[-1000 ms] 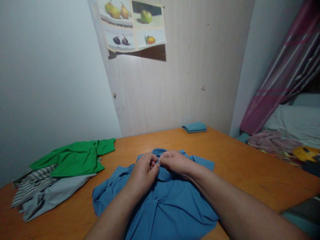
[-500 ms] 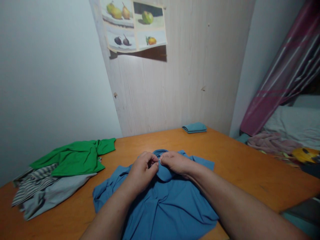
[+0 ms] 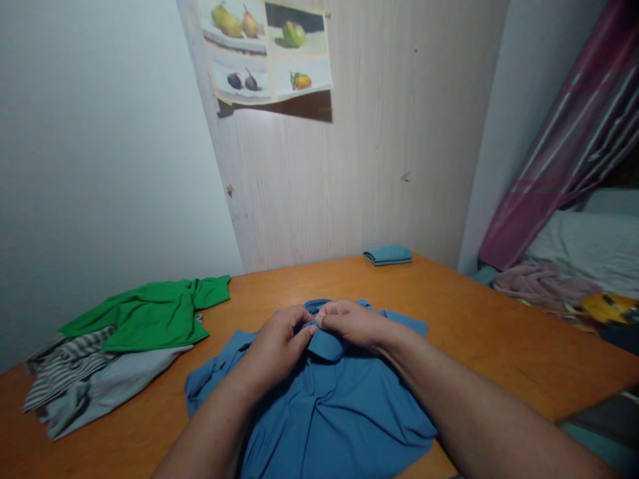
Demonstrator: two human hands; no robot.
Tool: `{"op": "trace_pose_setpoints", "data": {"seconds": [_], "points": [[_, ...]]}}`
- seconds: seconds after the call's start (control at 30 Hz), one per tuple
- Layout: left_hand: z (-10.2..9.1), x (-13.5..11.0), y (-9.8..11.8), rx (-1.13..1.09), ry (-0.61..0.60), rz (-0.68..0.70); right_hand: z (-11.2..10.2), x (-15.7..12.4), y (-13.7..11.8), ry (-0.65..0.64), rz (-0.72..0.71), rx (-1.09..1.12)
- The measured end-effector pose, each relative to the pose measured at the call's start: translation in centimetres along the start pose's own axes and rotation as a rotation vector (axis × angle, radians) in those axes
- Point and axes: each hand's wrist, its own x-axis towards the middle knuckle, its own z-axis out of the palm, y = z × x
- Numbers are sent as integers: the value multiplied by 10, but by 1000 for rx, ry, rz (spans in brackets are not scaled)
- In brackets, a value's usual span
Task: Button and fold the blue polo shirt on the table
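Observation:
A blue shirt (image 3: 329,406) lies spread and wrinkled on the wooden table, its collar end away from me. My left hand (image 3: 287,336) pinches the cloth by the collar between thumb and fingers. Close beside it, my right hand (image 3: 352,324) grips the same collar area, fingers curled and thumb pressed in. A flap of the collar (image 3: 327,344) hangs down just below the fingertips. Whether a button sits between the fingers cannot be made out.
On the left of the table (image 3: 479,359), a green shirt (image 3: 154,313) lies over striped (image 3: 74,369) and grey clothes (image 3: 120,386). A folded blue-green cloth (image 3: 388,254) rests at the back edge. A pink curtain (image 3: 544,153) hangs at the right.
My left fingertips have closed in on the cloth, and the collar flap has shifted slightly left. My right hand has barely moved.

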Motion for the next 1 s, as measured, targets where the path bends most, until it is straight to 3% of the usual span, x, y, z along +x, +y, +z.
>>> {"op": "trace_pose_setpoints", "data": {"seconds": [0.2, 0.37, 0.53, 0.73, 1.0], "points": [[0, 1, -4, 116, 32, 5, 9, -1, -5, 93, -43, -277], [0, 5, -6, 14, 86, -124, 18, -10, -13, 240, -132, -665], [4, 5, -5, -164, 82, -251, 26, -17, -24, 240, -144, -849], [7, 3, -4, -256, 104, -312, 31, -19, -29, 289, -94, -965], [4, 4, -11, -360, 54, -379, 24, -18, -29, 198, -151, -874]]}}
